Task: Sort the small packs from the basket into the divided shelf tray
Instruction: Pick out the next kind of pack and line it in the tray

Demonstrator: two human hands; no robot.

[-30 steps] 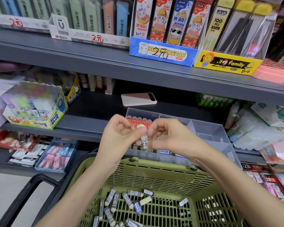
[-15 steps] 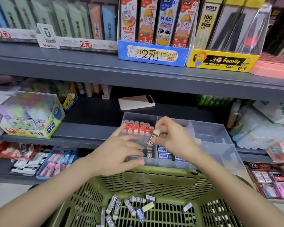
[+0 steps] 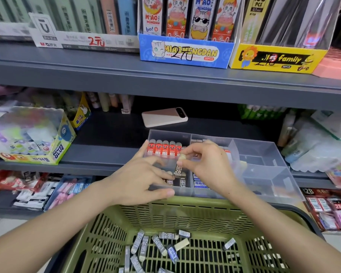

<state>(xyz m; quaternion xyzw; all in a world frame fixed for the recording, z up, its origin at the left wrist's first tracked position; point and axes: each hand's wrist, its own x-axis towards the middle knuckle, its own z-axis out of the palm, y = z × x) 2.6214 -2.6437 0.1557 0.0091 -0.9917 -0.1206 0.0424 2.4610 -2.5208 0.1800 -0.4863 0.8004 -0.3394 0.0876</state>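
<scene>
Head view: looked down over a green slotted basket (image 3: 185, 215) toward a clear divided shelf tray (image 3: 264, 154) on the grey middle shelf (image 3: 106, 152).

Right hand (image 3: 209, 166) above the tray's front left part, thumb and forefinger pinched on the pale cap of a dark pack marked 2B (image 3: 178, 170), held upright, lower end down among other dark packs (image 3: 182, 182) standing in that front compartment. Left hand (image 3: 140, 180) just beside, fingers loosely spread and reaching in over the tray's left front corner; fingertips near or touching the standing packs, exact contact impossible to tell. Thumb stretched along the tray's front wall, at the basket's far rim.

Back left compartment filled with a row of red packs (image 3: 164, 147), upright, side by side. Blue-and-white packs (image 3: 199, 179) in the next compartment to the right, partly hidden behind the right hand. Right-hand compartments of the tray mostly bare, with a small pale piece (image 3: 243, 164) near one divider.

Loose grey packs (image 3: 144, 247) scattered flat on the basket floor, some overlapping, one pale eraser-like block (image 3: 181, 244) among them.

Behind the tray, well apart from it, a pink phone (image 3: 163, 117) face down on the same shelf. To the left, a glue display box (image 3: 34, 138). On the upper shelf, a blue cat-printed box (image 3: 185, 52) and a yellow box (image 3: 276, 59) touching side by side.
</scene>
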